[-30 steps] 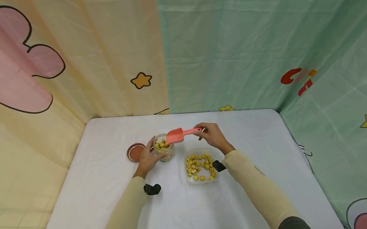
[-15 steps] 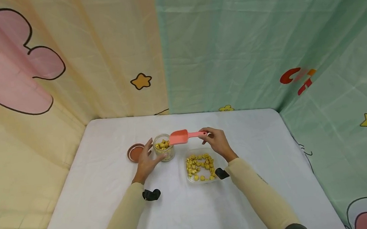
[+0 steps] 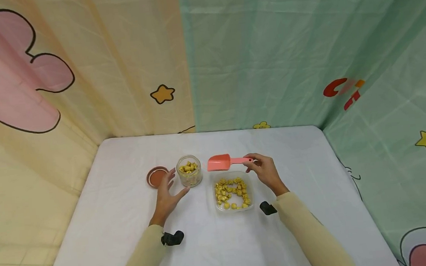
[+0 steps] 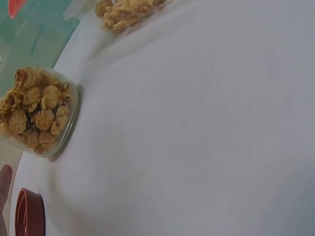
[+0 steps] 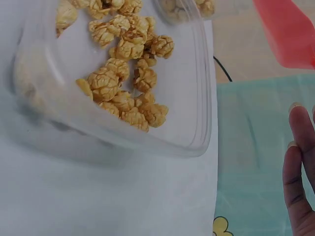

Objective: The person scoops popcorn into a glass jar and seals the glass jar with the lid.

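My right hand pinches the handle of a pink plastic scoop, held level above the back of a clear plastic tub. Pieces of yellow popcorn lie in that tub, with a bare patch at its middle. Left of it stands a glass jar, filled partway with popcorn. Beside the jar my left hand is spread, thumb and fingers apart and holding nothing. The scoop's bowl shows at the upper right of the right wrist view.
A round reddish-brown lid lies left of the jar, partly behind my left fingertips. White cloth covers the table. Printed curtains rise behind the table and along its sides.
My left hand has let go of the jar and drawn back toward me. The scoop, in my right hand, has moved from over the jar's rim to the right.
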A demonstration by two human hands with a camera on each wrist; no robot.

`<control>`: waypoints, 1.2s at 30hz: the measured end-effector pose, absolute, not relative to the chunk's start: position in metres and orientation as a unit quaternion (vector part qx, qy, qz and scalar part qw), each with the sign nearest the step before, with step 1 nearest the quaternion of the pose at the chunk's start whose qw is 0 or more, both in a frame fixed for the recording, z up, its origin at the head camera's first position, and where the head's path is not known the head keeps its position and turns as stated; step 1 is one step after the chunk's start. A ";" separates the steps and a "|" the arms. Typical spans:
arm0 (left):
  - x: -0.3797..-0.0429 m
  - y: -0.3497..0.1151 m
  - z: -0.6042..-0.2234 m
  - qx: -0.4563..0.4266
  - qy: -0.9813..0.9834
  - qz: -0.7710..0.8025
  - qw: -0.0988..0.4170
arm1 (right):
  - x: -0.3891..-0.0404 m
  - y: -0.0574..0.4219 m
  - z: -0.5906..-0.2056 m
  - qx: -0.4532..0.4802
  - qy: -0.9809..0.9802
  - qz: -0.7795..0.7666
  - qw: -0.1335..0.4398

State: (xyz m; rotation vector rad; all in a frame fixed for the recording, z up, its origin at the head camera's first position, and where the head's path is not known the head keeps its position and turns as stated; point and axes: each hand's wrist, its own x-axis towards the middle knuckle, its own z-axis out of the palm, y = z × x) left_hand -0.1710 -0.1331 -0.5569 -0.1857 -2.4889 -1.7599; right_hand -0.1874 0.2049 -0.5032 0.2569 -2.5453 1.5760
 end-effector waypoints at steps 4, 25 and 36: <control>-0.159 -0.128 -0.562 -0.046 -0.812 -0.580 0.043 | -0.178 0.215 -0.509 0.075 -0.849 0.519 0.064; -0.121 -0.096 -0.585 -0.098 -0.809 -0.578 0.035 | -0.150 0.260 -0.519 0.068 -0.881 0.460 0.084; -0.125 -0.077 -0.590 -0.113 -0.825 -0.552 -0.050 | -0.145 0.262 -0.515 0.089 -0.892 0.435 0.082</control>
